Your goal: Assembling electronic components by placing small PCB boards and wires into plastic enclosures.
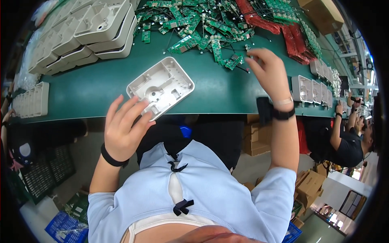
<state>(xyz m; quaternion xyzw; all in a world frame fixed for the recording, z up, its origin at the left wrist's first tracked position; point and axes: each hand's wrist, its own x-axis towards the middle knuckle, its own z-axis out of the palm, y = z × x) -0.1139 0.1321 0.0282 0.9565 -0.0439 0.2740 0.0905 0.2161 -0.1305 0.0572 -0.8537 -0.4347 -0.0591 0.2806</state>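
A white plastic housing (pixel 162 87), open side up with ribs, posts and a round recess, lies tilted at the front edge of the green table. My left hand (pixel 126 129) is at its near left corner, fingers spread, with fingertips at the rim. Farther right, my right hand (pixel 268 73) hovers over the table with thumb and fingers apart; I see nothing held. Just left of its fingertips lies a small green circuit board (pixel 234 61) with a short dark cable. It is at the near edge of a large heap of green circuit boards (pixel 190 24).
Stacked white housings (pixel 103 24) stand at the back left, with a row of housings (pixel 32 101) at the left edge. More housings (pixel 310 90) sit to the right. Red bubble-wrap (pixel 298 44) holds boards at the back right. Another person (pixel 348 139) works farther right.
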